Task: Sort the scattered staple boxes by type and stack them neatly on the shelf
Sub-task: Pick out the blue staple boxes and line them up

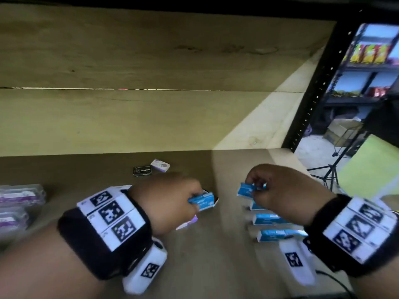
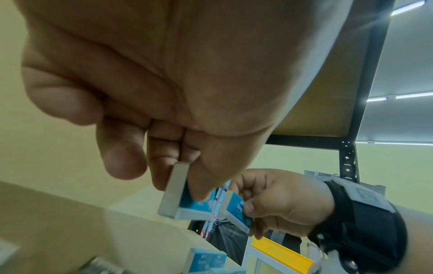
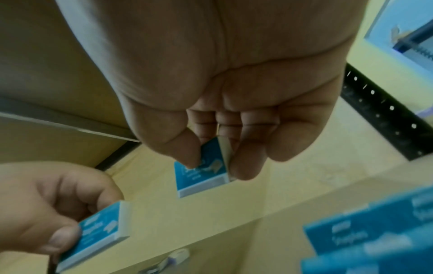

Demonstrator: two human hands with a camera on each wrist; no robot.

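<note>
My left hand [image 1: 194, 199] pinches a blue staple box [image 1: 204, 201] between thumb and fingers, just above the shelf board [image 1: 216, 266]. The left wrist view shows that grip [image 2: 187, 185] on the box [image 2: 185, 202]. My right hand [image 1: 257, 188] pinches a second blue staple box [image 1: 246, 189], seen close in the right wrist view [image 3: 201, 174]. Below the right hand several blue boxes [image 1: 269, 220] lie in a row. A purple box [image 1: 187, 223] lies partly hidden under my left hand.
A black staple box [image 1: 142, 171] and a white-and-purple box [image 1: 160, 165] lie near the back panel. Clear packs with purple labels [image 1: 21, 195] sit at the left. A black perforated upright [image 1: 311, 100] bounds the shelf on the right, with a tripod [image 1: 328, 173] beyond it.
</note>
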